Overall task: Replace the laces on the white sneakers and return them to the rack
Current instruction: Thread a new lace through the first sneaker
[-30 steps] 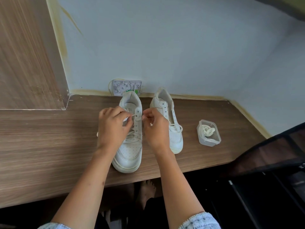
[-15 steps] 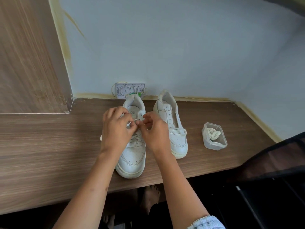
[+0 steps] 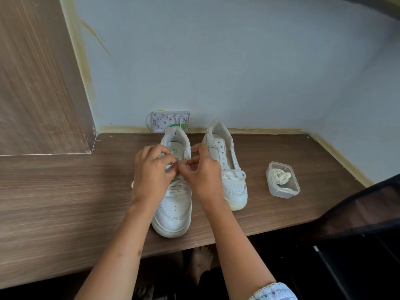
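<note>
Two white sneakers stand side by side on the wooden desk, toes toward me. Over the upper eyelets of the left sneaker, my left hand and my right hand meet, both pinching its white lace. Loose lacing shows just below my fingers. The right sneaker has empty upper eyelets and a lace bunched across its lower eyelets. To its right, a small clear plastic container holds a coiled cream lace.
A white wall plate with thin cables sits against the wall behind the sneakers. A wooden cabinet side rises at the left. A dark mesh chair part juts in at the right, and bare feet show under the desk.
My hands have come closer together at the top of the left sneaker, the right fingertips now meeting the left ones on the lace. The view shifted slightly; the sneakers and container stayed put.
</note>
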